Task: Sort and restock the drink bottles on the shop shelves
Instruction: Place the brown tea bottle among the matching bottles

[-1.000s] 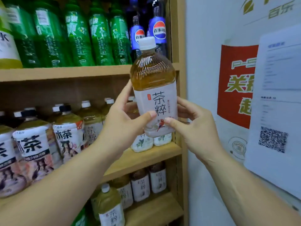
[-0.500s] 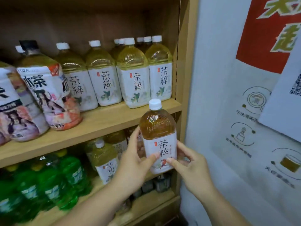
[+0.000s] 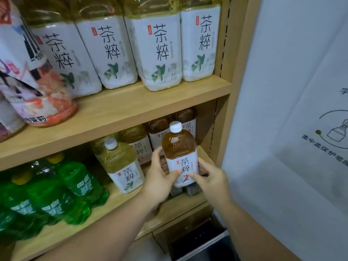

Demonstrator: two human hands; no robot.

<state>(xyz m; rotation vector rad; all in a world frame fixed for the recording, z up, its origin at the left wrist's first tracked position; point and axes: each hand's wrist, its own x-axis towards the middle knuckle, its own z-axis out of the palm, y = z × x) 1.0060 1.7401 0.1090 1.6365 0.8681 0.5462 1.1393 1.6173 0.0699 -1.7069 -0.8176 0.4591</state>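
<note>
I hold an amber tea bottle (image 3: 179, 147) with a white cap and a white label upright in both hands, at the right end of the lower shelf (image 3: 116, 206). My left hand (image 3: 160, 181) grips its left side and my right hand (image 3: 211, 178) its lower right. Behind it stand two more amber tea bottles (image 3: 160, 127). To its left a pale yellow tea bottle (image 3: 120, 162) stands at the front, with others of its kind behind.
The upper shelf (image 3: 116, 112) carries a row of pale tea bottles (image 3: 158, 48) and pink-labelled bottles (image 3: 28, 87) at left. Green bottles (image 3: 56, 191) fill the lower shelf's left. The wooden shelf upright (image 3: 227, 72) and a white printed wall panel (image 3: 291, 110) close off the right.
Both hands have brought the amber bottle down from the upper shelf level to the lower shelf's right end, and my view has tilted downward with it.
</note>
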